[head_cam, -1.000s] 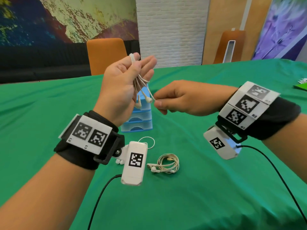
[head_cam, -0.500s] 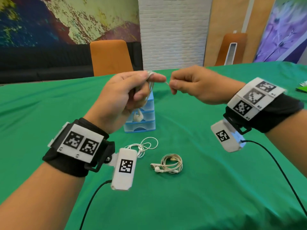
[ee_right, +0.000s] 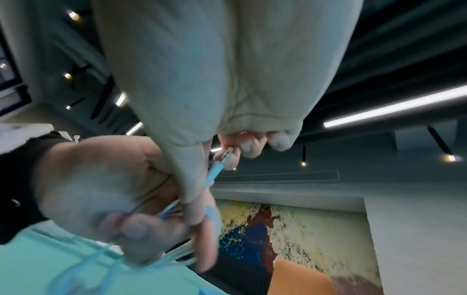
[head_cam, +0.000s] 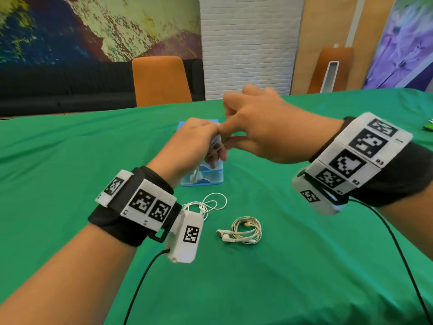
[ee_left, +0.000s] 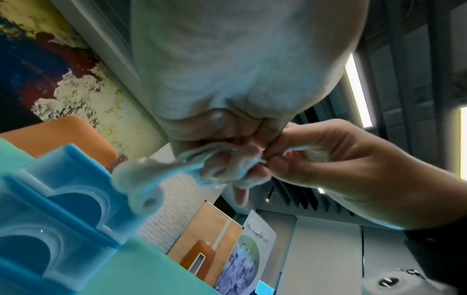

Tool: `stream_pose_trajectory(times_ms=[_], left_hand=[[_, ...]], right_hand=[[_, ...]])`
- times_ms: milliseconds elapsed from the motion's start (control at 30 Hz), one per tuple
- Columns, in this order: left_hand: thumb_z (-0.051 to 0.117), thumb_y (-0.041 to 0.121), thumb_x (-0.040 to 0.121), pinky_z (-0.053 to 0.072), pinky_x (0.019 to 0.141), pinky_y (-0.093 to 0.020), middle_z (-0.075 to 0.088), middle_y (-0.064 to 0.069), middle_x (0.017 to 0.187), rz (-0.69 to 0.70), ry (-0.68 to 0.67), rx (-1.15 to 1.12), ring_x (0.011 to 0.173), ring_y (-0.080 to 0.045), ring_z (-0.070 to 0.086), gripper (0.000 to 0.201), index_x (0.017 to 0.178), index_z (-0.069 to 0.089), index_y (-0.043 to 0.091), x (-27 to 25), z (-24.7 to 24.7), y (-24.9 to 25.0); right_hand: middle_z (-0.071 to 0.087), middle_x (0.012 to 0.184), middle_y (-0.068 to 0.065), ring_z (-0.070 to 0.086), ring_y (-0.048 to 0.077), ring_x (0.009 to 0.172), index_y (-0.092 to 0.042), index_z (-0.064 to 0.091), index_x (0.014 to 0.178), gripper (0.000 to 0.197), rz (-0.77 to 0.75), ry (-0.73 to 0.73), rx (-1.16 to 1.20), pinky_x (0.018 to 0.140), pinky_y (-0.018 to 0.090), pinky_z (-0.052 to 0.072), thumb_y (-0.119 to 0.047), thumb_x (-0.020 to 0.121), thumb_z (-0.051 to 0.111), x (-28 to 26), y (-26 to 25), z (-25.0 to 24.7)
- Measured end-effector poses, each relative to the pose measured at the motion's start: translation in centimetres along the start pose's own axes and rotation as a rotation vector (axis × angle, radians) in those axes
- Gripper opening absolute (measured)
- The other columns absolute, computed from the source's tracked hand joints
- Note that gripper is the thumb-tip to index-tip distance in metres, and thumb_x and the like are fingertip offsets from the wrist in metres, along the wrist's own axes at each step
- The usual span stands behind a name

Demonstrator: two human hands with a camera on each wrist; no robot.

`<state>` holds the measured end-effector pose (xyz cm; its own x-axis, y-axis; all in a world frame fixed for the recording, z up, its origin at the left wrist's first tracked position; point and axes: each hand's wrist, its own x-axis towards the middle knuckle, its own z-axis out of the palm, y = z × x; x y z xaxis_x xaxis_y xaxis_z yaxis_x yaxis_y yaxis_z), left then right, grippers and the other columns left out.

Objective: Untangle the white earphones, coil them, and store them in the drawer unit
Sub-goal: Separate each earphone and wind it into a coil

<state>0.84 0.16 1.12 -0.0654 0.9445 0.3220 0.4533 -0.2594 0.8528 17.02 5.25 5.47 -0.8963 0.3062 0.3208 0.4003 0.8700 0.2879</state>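
Observation:
My left hand [head_cam: 212, 148] grips a bundle of white earphones [head_cam: 216, 146] above the blue drawer unit [head_cam: 206, 180]. Their two earbuds [head_cam: 195, 177] dangle below the fist, and show blurred as the earbuds [ee_left: 141, 179] in the left wrist view. My right hand [head_cam: 226, 134] meets the left one and pinches the cable end. The jack plug [ee_right: 220, 165] sticks up between the right fingers [ee_right: 252, 145]. Cable loops [ee_right: 177, 253] run through the left hand [ee_right: 113, 189]. The drawer unit [ee_left: 50, 199] lies right below, its drawers closed.
A loose white earphone tangle [head_cam: 210, 202] lies on the green tablecloth [head_cam: 304, 254], partly behind my left wrist camera. A coiled beige earphone set [head_cam: 244, 229] sits to its right. An orange chair [head_cam: 161, 80] stands at the table's far edge.
Both hands have dropped closer to the drawer unit. My right hand has come over to the left hand with the cable end, and the bundle is now tighter in the left fist.

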Motion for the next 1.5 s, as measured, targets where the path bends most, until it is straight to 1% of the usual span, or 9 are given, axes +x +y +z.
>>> stream_pose_trajectory(times_ms=[167, 367, 567, 767, 933, 1067, 1233, 1367, 1500], left_hand=[[0.035, 0.027, 0.1, 0.026, 0.045, -0.026, 0.047, -0.026, 0.064, -0.098, -0.11, -0.104, 0.049, -0.022, 0.029, 0.049, 0.083, 0.065, -0.007, -0.1, 0.3, 0.0], [0.04, 0.018, 0.095, 0.033, 0.043, -0.022, 0.029, -0.007, 0.054, -0.188, -0.036, -0.209, 0.044, -0.019, 0.033, 0.04, 0.071, 0.061, -0.006, 0.0, 0.5, -0.2], [0.038, 0.018, 0.096, 0.019, 0.035, -0.019, 0.026, 0.0, 0.049, -0.215, -0.008, -0.437, 0.038, -0.011, 0.018, 0.043, 0.057, 0.048, 0.002, 0.4, 0.2, 0.1], [0.036, 0.017, 0.093, 0.014, 0.03, -0.015, 0.033, 0.003, 0.044, -0.213, 0.049, -0.624, 0.03, -0.005, 0.018, 0.036, 0.059, 0.04, 0.009, 0.5, 0.0, 0.0], [0.035, 0.015, 0.095, 0.01, 0.037, -0.018, 0.031, 0.007, 0.037, -0.193, 0.058, -0.724, 0.03, -0.004, 0.019, 0.035, 0.061, 0.038, 0.008, 0.3, 0.0, -0.4], [0.045, 0.015, 0.098, 0.028, 0.044, -0.019, 0.032, 0.003, 0.047, -0.162, 0.062, -0.642, 0.039, -0.01, 0.033, 0.038, 0.064, 0.053, 0.002, 0.3, 0.1, -0.7], [0.056, 0.015, 0.101, 0.05, 0.056, -0.019, 0.053, -0.007, 0.061, -0.074, 0.105, -0.5, 0.055, -0.014, 0.06, 0.029, 0.085, 0.066, -0.007, 0.2, -0.1, -1.3], [0.064, 0.005, 0.094, 0.058, 0.074, -0.027, 0.071, -0.018, 0.082, -0.033, 0.109, -0.424, 0.075, -0.023, 0.067, 0.021, 0.111, 0.063, -0.008, -0.4, -0.5, -1.7], [0.067, -0.003, 0.091, 0.06, 0.079, -0.043, 0.073, -0.025, 0.09, 0.037, 0.116, -0.304, 0.081, -0.03, 0.069, 0.018, 0.107, 0.06, 0.002, -0.9, -0.5, -1.5]], right_hand=[[0.036, 0.082, -0.005, 0.04, 0.02, 0.072, -0.024, 0.073, 0.097, 0.015, -0.064, 0.019, -0.072, 0.061, 0.041, 0.042, -0.031, 0.097, 0.059, 0.1, 0.5, -0.5], [0.039, 0.071, -0.003, 0.035, 0.022, 0.062, -0.013, 0.068, 0.079, 0.022, 0.0, 0.172, -0.08, 0.049, 0.035, 0.036, -0.024, 0.093, 0.055, -0.4, 0.3, 0.5], [0.069, 0.071, 0.008, 0.059, 0.03, 0.067, -0.013, 0.076, 0.084, 0.029, 0.168, 0.296, 0.203, 0.063, 0.042, 0.048, -0.032, 0.09, 0.056, 0.1, 0.0, 1.9], [0.079, 0.09, -0.005, 0.073, 0.003, 0.086, -0.021, 0.08, 0.101, 0.024, 0.387, 0.407, 0.889, 0.086, 0.032, 0.058, -0.021, 0.079, 0.071, 0.4, -1.6, 3.3], [0.077, 0.097, 0.01, 0.074, 0.022, 0.095, -0.002, 0.075, 0.107, 0.03, 0.436, 0.411, 1.171, 0.094, 0.042, 0.057, 0.005, 0.078, 0.074, 1.1, -1.8, 4.4], [0.077, 0.09, 0.012, 0.074, 0.024, 0.087, -0.002, 0.077, 0.097, 0.018, 0.517, 0.468, 1.163, 0.089, 0.042, 0.059, -0.001, 0.079, 0.078, 1.4, -1.3, 5.0], [0.068, 0.076, 0.01, 0.057, 0.002, 0.059, 0.007, 0.07, 0.095, 0.009, 0.566, 0.457, 1.264, 0.058, 0.013, 0.045, 0.005, 0.087, 0.069, 1.2, -1.3, 5.4], [0.058, 0.072, 0.009, 0.048, 0.009, 0.057, 0.002, 0.071, 0.096, 0.011, 0.655, 0.457, 1.284, 0.056, 0.017, 0.041, 0.006, 0.09, 0.063, 0.7, -0.5, 5.9], [0.066, 0.081, 0.009, 0.057, 0.011, 0.067, -0.007, 0.073, 0.095, 0.011, 0.722, 0.398, 1.339, 0.063, 0.023, 0.044, 0.001, 0.091, 0.065, 0.1, 0.3, 6.1]])
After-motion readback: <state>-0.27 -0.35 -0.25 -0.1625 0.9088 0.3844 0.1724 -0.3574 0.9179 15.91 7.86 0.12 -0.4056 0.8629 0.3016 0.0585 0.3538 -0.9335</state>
